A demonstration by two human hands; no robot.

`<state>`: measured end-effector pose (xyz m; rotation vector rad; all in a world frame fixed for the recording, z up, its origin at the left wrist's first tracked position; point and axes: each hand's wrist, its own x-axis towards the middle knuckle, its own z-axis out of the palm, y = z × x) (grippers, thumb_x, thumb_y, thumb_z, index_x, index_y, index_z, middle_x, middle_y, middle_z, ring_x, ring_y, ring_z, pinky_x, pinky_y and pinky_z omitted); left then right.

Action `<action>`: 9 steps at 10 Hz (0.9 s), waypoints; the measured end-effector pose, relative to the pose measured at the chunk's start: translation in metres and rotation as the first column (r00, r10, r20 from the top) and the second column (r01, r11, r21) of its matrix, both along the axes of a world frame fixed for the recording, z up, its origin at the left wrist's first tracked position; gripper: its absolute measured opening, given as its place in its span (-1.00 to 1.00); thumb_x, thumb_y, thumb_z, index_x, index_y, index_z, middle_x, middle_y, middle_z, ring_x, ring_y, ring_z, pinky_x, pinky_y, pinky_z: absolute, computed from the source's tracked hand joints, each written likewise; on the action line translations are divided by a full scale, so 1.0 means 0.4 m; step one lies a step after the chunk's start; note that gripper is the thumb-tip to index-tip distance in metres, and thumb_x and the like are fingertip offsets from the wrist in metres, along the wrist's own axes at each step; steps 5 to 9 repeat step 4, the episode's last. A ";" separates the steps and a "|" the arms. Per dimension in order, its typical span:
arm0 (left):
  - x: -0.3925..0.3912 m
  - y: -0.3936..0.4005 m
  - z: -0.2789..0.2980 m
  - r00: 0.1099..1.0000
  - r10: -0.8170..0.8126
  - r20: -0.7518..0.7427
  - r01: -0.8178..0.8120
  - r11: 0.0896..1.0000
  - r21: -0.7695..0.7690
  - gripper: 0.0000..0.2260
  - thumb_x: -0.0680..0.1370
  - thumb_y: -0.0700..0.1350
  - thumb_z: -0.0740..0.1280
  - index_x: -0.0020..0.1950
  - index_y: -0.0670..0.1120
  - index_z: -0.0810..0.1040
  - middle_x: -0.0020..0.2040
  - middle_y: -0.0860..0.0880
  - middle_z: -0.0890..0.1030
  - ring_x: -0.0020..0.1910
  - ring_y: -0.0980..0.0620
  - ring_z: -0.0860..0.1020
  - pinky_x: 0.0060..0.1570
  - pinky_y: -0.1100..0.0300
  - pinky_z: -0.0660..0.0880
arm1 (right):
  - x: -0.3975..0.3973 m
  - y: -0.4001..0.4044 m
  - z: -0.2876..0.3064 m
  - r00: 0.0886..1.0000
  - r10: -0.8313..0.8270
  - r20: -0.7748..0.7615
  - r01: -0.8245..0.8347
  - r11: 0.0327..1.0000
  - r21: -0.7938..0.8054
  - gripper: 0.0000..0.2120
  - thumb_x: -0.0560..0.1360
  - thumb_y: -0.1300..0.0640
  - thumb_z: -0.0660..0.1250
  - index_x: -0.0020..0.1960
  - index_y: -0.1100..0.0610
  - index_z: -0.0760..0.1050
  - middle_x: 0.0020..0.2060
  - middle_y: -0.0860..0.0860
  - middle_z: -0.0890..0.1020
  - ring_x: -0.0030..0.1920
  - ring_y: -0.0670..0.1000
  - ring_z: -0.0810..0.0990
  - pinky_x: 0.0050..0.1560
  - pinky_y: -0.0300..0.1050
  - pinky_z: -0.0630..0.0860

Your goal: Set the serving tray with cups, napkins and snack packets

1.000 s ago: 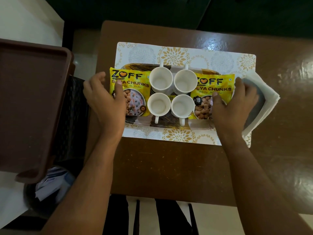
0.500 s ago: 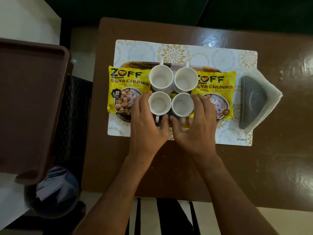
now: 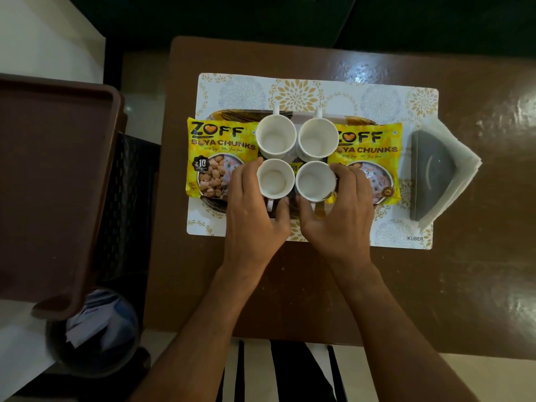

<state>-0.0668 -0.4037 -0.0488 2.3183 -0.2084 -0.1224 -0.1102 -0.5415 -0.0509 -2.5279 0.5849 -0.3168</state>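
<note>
Cupping two hard, breakable white cups [image 3: 294, 181] mid-frame, left hand [image 3: 255, 210] and right hand [image 3: 339, 213] fingers curled round their sides; best held there.

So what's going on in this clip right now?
A person is setting a serving tray on a patterned placemat. Four empty white cups sit in the middle, with a yellow snack packet on either side. The left hand cups the near left cup and the right hand the near right cup. The napkins lie beside the tray, not on it.
</note>
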 end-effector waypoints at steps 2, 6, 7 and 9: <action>0.004 0.003 0.008 1.000 -0.021 0.000 0.021 1.000 0.010 -0.40 0.50 -0.10 0.50 0.48 -0.24 0.41 0.37 -0.17 0.49 0.40 -0.09 0.47 0.34 0.22 0.44 | 0.000 0.001 0.012 0.999 0.017 -0.031 -0.017 1.000 -0.006 -0.36 0.44 -0.06 0.50 0.36 0.30 0.47 0.23 0.20 0.57 0.30 0.20 0.52 0.33 0.01 0.43; 0.007 0.019 0.021 0.990 -0.035 0.136 0.022 0.995 0.095 -0.35 0.59 0.02 0.36 0.59 -0.26 0.30 0.54 -0.22 0.40 0.56 -0.17 0.37 0.51 -0.08 0.39 | 0.002 0.022 0.037 0.997 0.069 0.016 -0.066 0.988 -0.141 -0.36 0.62 -0.11 0.33 0.54 0.28 0.34 0.52 0.19 0.41 0.60 0.20 0.30 0.54 0.19 0.28; 0.007 0.019 0.021 0.990 -0.035 0.136 0.022 0.995 0.095 -0.35 0.59 0.02 0.36 0.59 -0.26 0.30 0.54 -0.22 0.40 0.56 -0.17 0.37 0.51 -0.08 0.39 | 0.002 0.022 0.037 0.997 0.069 0.016 -0.066 0.988 -0.141 -0.36 0.62 -0.11 0.33 0.54 0.28 0.34 0.52 0.19 0.41 0.60 0.20 0.30 0.54 0.19 0.28; 0.007 0.019 0.021 0.990 -0.035 0.136 0.022 0.995 0.095 -0.35 0.59 0.02 0.36 0.59 -0.26 0.30 0.54 -0.22 0.40 0.56 -0.17 0.37 0.51 -0.08 0.39 | 0.002 0.022 0.037 0.997 0.069 0.016 -0.066 0.988 -0.141 -0.36 0.62 -0.11 0.33 0.54 0.28 0.34 0.52 0.19 0.41 0.60 0.20 0.30 0.54 0.19 0.28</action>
